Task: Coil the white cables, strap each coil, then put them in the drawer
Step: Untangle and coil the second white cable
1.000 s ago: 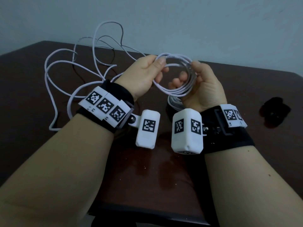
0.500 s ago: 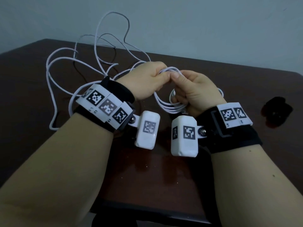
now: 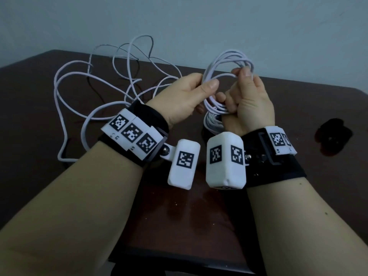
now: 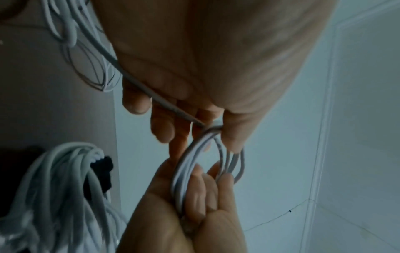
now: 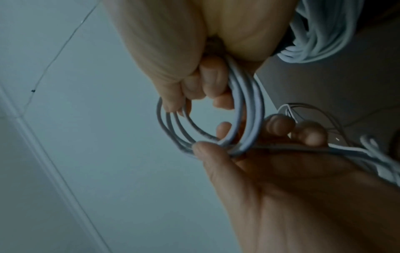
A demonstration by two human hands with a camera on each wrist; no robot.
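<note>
At the upper middle of the head view, the right hand (image 3: 249,104) clamps the half-made coil (image 3: 229,62) of white cable, so the loops stay together, while the left hand (image 3: 185,96) pinches the loose cable (image 3: 79,76) to add a loop.

Loose cable loops (image 3: 83,80) sprawl table's (image 3: 199,216) left; black object (image 3: 332,138) right; bare centre.

coil (image 3: 227,62) between both hands, loose cable (image 3: 79,80) left on table (image 3: 29,116)
</note>
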